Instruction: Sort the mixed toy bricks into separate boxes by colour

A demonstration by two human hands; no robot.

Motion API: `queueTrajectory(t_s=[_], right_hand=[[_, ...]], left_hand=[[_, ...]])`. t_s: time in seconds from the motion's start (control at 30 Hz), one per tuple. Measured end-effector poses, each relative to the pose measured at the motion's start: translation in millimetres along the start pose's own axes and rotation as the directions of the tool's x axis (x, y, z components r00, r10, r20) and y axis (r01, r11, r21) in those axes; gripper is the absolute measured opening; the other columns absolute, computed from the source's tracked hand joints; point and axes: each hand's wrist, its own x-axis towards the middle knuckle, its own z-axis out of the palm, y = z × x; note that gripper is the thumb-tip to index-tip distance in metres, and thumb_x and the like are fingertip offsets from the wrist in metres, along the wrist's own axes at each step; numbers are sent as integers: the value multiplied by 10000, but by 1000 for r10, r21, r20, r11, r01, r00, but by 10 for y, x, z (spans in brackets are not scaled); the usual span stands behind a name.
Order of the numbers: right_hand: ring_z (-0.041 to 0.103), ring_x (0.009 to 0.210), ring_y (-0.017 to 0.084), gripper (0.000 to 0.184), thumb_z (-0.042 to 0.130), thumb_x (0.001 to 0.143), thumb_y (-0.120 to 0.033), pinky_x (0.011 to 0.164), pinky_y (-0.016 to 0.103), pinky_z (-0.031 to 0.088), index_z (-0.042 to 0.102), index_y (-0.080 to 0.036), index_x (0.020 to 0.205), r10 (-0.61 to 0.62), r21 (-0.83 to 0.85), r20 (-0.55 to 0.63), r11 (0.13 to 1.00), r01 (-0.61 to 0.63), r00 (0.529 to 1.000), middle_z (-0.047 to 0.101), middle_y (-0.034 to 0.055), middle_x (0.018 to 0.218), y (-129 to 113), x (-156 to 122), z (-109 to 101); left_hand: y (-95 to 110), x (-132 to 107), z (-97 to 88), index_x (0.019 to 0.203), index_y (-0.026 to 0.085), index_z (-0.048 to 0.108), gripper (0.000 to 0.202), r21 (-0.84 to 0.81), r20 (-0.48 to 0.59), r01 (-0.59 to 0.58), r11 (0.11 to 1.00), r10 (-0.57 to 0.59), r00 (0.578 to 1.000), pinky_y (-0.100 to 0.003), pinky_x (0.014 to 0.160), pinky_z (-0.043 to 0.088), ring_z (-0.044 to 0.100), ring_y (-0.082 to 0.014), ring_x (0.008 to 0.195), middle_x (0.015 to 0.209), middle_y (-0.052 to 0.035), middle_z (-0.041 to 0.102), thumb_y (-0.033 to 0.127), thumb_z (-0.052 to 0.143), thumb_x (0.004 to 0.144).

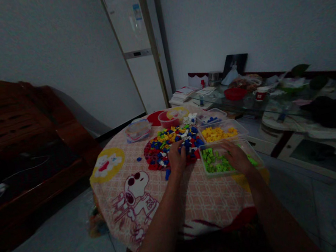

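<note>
My left hand (177,159) is at the front of a mixed pile of toy building bricks (165,146), in red, blue, white, yellow and green. Its fingers are curled together among the bricks, and what they hold is too small to make out. Over the clear plastic box (207,174) of green bricks (212,159) is my right hand (236,156), fingers stretched out and apart. Directly behind that box stands another clear box (242,129) with yellow bricks (217,133).
Farther back are a box with blue bricks (211,119), white bricks (190,118), a pink-red round tub (169,120) and stacked clear lids (138,129). A patterned cloth (206,201) covers the round table. A cluttered glass-topped cabinet (215,101) stands right, a wooden bench (13,147) left.
</note>
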Motion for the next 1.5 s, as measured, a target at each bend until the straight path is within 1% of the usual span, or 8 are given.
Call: queueTrajectory(t_s=[0.1,0.23,0.5,0.9,1.2,1.37,1.43,1.5], right_hand=[[578,1396,288,443,516,917,-214,1236,520,413,730,-204,1305,-6,16,4,1000,6,1000,653,123,1468,-33,8,-24],[586,1384,295,425,534,905,-204,1229,526,422,749,-234,1269,3,28,34,1000,-4,999,655,101,1467,-60,21,-60],[565,1410,296,424,522,898,-191,1228,526,420,751,-222,1254,-10,4,14,1000,10,1000,648,106,1472,-11,8,-23],[565,1407,304,359,536,899,-223,1211,545,432,775,-222,1168,-18,23,18,1000,18,1000,656,114,1453,24,20,-7],[561,1407,299,364,518,915,-229,1215,531,421,768,-216,1179,-18,19,8,1000,18,1000,644,125,1465,35,-2,9],[570,1394,298,363,524,932,-261,1216,516,423,766,-209,1199,-22,11,10,1000,22,1000,652,129,1457,23,-7,-9],[570,1394,306,367,519,937,-268,1217,525,420,769,-196,1196,-14,11,10,1000,14,1000,648,140,1462,15,-6,-15],[560,1405,314,373,519,939,-271,1223,538,409,769,-188,1203,-13,17,21,1000,12,1000,639,149,1472,6,-3,-22]], left_hand=[[-327,154,-172,1230,169,711,362,201,-103,132,971,-113,988,-460,1105,490,659,-297,1215,1254,-150,728,152,562,900],[-620,225,-262,1327,149,671,471,413,-52,199,889,-195,979,-485,1134,453,605,-335,1305,1363,-186,680,159,616,859],[-602,232,-303,1359,155,664,444,568,61,175,804,-254,965,-432,1063,481,608,-331,1268,1343,-195,658,211,581,927],[-678,214,-379,1227,165,691,342,472,56,195,860,-250,967,-370,1031,498,673,-282,1193,1247,-148,721,117,591,904],[-660,237,-429,1121,173,738,233,318,20,239,917,-259,966,-365,961,522,716,-270,1081,1152,-119,775,221,589,948],[-444,282,-462,1043,180,746,189,286,-19,231,930,-235,972,-441,967,522,714,-304,1047,1101,-139,771,245,585,967],[-278,248,-378,1047,224,746,170,222,-2,182,958,-186,983,-434,972,527,710,-292,1043,1109,-117,771,262,597,973],[-78,164,-225,1052,236,747,165,102,75,105,989,-113,991,-421,957,542,713,-273,1010,1102,-94,776,236,607,965]])
